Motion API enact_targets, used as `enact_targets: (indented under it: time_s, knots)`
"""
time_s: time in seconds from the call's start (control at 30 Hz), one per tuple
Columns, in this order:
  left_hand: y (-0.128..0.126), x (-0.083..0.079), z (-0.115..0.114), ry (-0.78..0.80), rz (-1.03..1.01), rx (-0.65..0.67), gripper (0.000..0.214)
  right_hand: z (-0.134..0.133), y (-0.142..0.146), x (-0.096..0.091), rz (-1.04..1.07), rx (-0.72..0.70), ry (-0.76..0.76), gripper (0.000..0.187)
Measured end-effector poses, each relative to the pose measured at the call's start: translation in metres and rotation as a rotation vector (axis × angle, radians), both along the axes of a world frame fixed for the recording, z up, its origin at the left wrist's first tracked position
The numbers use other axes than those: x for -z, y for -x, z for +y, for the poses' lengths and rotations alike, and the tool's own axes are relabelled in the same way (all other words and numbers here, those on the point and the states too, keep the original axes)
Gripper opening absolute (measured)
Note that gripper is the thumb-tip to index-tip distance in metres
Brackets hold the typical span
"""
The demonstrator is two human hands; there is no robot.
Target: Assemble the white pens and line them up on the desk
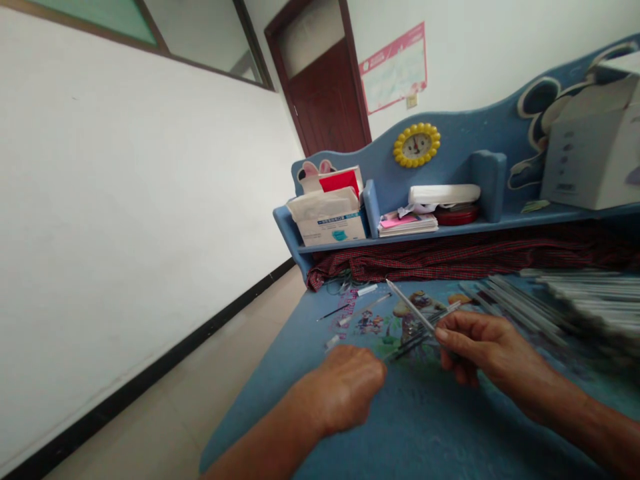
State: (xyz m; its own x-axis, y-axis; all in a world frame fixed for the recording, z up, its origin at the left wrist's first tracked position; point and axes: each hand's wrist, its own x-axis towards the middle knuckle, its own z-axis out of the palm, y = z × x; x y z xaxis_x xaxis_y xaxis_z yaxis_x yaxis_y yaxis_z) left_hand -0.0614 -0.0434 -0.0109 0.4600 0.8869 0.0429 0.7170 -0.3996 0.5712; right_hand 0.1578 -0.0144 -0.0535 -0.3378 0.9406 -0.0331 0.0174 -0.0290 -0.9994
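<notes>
My right hand (473, 343) pinches a slim whitish pen (413, 308) between thumb and fingertips, its pointed end tilted up and away to the left. My left hand (345, 387) is closed, knuckles up, just left of the right hand and low over the blue table (280, 413). Its fingertips are hidden, so I cannot make out what it holds. Between and beyond the hands lie several thin dark refills (410, 343). Further left are a loose dark refill (334, 311), a white cap (367, 290) and small clear pieces (332, 342).
Blurred bundles of clear and grey pen tubes (595, 300) cover the table's right side. Behind runs a red checked cloth (450, 257) beneath a blue shelf (505, 223). On it stand a mask box (333, 227), notepads (407, 225) and a large white carton (590, 150).
</notes>
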Motion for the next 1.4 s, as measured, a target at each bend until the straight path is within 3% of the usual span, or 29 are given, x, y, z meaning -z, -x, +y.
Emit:
enact_targets:
  time_s: [0.13,0.23,0.33,0.47,0.57,0.7,0.97,1.4]
  knots:
    - [0.004,0.008,-0.016,-0.241,0.467,0.129,0.022,-0.001,0.001,0.000,-0.029,-0.025,-0.012,0.033]
    - [0.004,0.000,-0.016,-0.217,0.567,0.159,0.021,-0.003,0.004,-0.001,-0.038,-0.033,0.007,0.032]
    - [0.003,-0.017,-0.001,-0.162,0.371,0.096,0.022,-0.005,0.006,-0.002,-0.037,-0.045,-0.001,0.032]
    - [0.001,-0.030,0.035,0.077,-0.227,-0.163,0.018,-0.005,0.009,-0.001,-0.008,-0.071,-0.009,0.033]
    - [-0.003,-0.026,0.061,0.221,-0.653,-0.306,0.015,-0.005,0.011,0.003,-0.012,-0.099,-0.025,0.032]
    - [-0.007,-0.014,0.081,0.312,-0.918,-0.321,0.015,-0.003,0.013,0.008,-0.012,-0.108,-0.029,0.031]
    - [0.003,0.003,0.087,0.348,-1.049,-0.352,0.012,-0.002,0.015,0.015,-0.051,-0.128,-0.010,0.028]
    - [0.002,0.009,0.081,0.297,-0.934,-0.345,0.009,-0.006,0.017,0.012,-0.135,-0.105,0.004,0.025]
